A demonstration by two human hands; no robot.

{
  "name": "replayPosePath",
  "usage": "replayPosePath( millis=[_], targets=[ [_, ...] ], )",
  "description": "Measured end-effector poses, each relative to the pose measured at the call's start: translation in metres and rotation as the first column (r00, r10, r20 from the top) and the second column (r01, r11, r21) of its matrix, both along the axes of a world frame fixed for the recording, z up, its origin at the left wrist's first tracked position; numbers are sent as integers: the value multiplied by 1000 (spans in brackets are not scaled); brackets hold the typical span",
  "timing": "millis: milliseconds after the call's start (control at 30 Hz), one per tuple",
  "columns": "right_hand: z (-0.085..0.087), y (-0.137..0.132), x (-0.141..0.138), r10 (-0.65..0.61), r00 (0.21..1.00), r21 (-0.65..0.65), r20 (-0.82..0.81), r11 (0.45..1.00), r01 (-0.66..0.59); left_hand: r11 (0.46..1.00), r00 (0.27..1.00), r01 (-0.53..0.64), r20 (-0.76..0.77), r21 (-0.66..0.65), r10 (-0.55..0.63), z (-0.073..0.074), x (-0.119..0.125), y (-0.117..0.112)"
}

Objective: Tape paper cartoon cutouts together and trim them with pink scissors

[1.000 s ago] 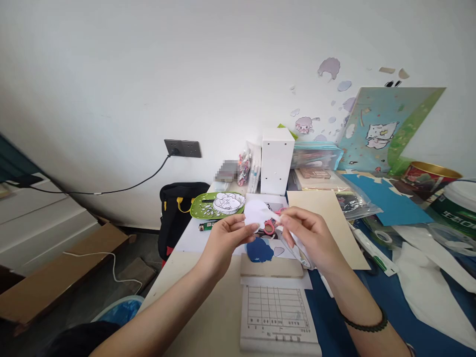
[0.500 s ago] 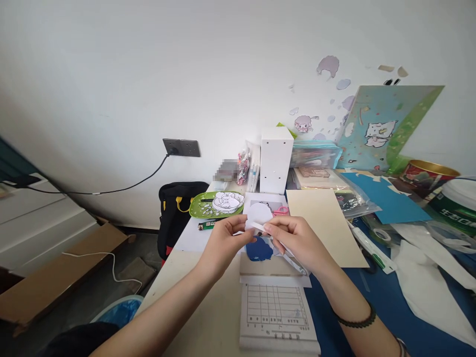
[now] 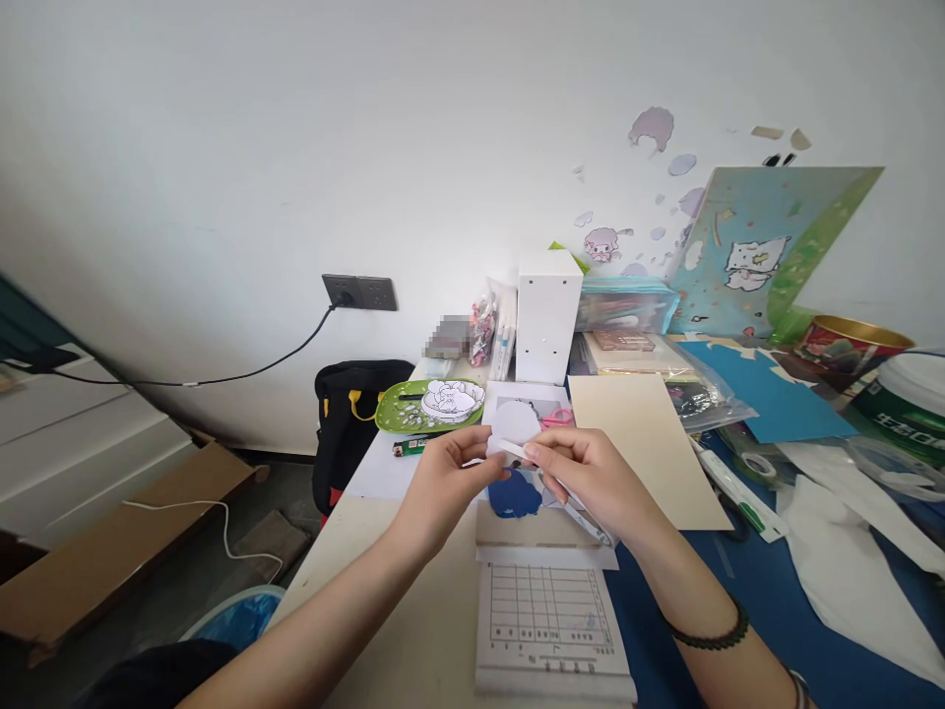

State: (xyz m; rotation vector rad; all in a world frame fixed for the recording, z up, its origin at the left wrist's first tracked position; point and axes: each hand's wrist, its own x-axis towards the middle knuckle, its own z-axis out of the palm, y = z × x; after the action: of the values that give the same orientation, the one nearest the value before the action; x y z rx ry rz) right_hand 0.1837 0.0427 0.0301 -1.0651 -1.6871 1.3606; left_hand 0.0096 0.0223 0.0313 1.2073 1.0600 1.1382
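Observation:
A small white paper cutout (image 3: 515, 420) with a rounded top is held up in front of me. My left hand (image 3: 449, 478) pinches its left edge between thumb and fingers. My right hand (image 3: 599, 481) is closed too, its thumb and forefinger on a narrow white strip (image 3: 511, 447) across the cutout's lower part. Whether strip and cutout are joined, I cannot tell. Under my right palm a slim white tool (image 3: 589, 520) sticks out; its kind and whether it is gripped are unclear. Below the hands lies a dark blue cut piece (image 3: 515, 495).
A printed grid sheet (image 3: 550, 611) lies nearest me. Pink-handled scissors (image 3: 557, 418) are just behind my hands. At the left stands a green tray (image 3: 391, 414) with paper cutouts; at the right lie a cream sheet (image 3: 650, 453) and white paper scraps (image 3: 849, 561).
Almost nothing differs. Both hands keep their grip on the white paper, and the cutout has tilted very slightly.

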Motion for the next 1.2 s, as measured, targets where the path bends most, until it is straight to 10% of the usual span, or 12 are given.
replayPosePath(
  millis=[1200],
  targets=[
    [-2,-2,-5,-14,997,-29,70,999,16,994,994,-102,25,-42,103,-3,5,-2]
  ],
)
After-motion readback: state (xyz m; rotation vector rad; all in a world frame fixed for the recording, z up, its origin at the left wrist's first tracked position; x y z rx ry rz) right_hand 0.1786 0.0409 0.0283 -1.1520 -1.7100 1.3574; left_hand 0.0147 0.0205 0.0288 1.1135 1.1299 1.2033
